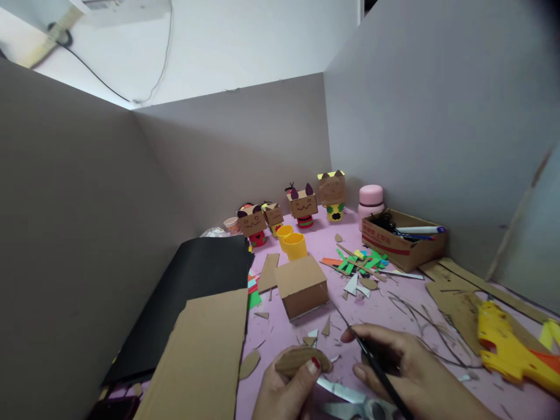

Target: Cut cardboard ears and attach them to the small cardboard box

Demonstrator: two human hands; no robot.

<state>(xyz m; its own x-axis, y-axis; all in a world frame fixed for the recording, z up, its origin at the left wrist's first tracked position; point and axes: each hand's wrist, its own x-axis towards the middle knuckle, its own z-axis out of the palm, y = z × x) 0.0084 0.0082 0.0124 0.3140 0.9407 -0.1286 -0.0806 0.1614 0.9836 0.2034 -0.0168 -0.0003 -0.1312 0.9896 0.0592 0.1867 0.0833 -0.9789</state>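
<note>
Bottom center: left hand [289, 389] pinching brown oval cardboard piece [298, 359], thumb on top. Lower right: right hand [406, 357], fingers closed around slim black pen-like tool [377, 366], tip pointing up-left.

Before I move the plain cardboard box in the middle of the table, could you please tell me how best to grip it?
I'd grip its left and right walls, coming from above on the near side: the cardboard box looks flat-sided, and yellow rings stand close behind it. The thin black tool points towards it, so perhaps move that aside first.
</note>
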